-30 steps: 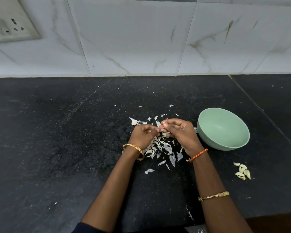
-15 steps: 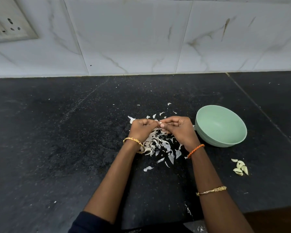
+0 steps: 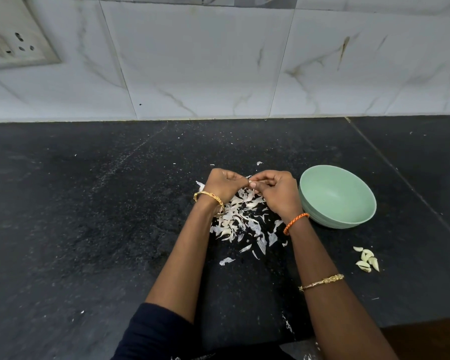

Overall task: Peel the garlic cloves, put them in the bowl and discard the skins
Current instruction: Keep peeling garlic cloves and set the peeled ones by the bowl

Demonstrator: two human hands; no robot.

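Observation:
My left hand and my right hand meet fingertip to fingertip above a heap of white garlic skins on the black counter. Between the fingertips they pinch a small garlic clove, mostly hidden by the fingers. A pale green bowl stands just right of my right hand, and its visible inside shows no cloves. A small cluster of garlic cloves lies on the counter below the bowl, near the front right.
The black stone counter runs left and right, with a marble tiled wall behind it. A wall socket sits at the upper left. The counter's front edge shows at the lower right.
Both hands stay together over the skins, working the clove between the fingertips with small finger movements. The bowl and loose cloves have not moved.

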